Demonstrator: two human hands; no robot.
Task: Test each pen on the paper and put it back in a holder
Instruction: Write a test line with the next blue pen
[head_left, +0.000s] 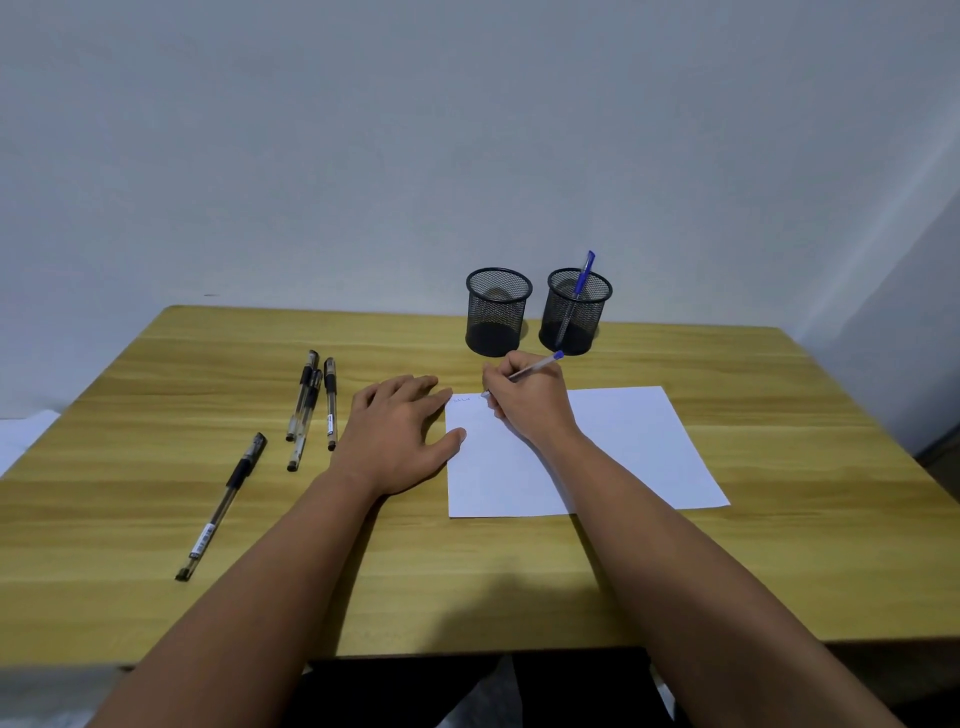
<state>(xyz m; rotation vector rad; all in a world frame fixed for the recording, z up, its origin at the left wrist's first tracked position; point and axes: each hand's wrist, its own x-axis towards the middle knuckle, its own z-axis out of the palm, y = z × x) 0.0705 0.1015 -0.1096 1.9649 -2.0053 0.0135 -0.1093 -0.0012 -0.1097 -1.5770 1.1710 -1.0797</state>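
A faint, unreadable blue scribble (461, 399) marks the paper (613, 447) where the right hand (524, 400) grips a blue pen (537, 365), while the left hand (400, 431) lies flat on the wooden table (156, 374) before a plain pale wall (363, 130).

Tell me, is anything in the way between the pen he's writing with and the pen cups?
Nothing visible is. The right hand holds the blue-capped pen on the paper, and the two mesh holders stand just behind it. The left holder looks empty; the right holder has one blue pen, with room left.
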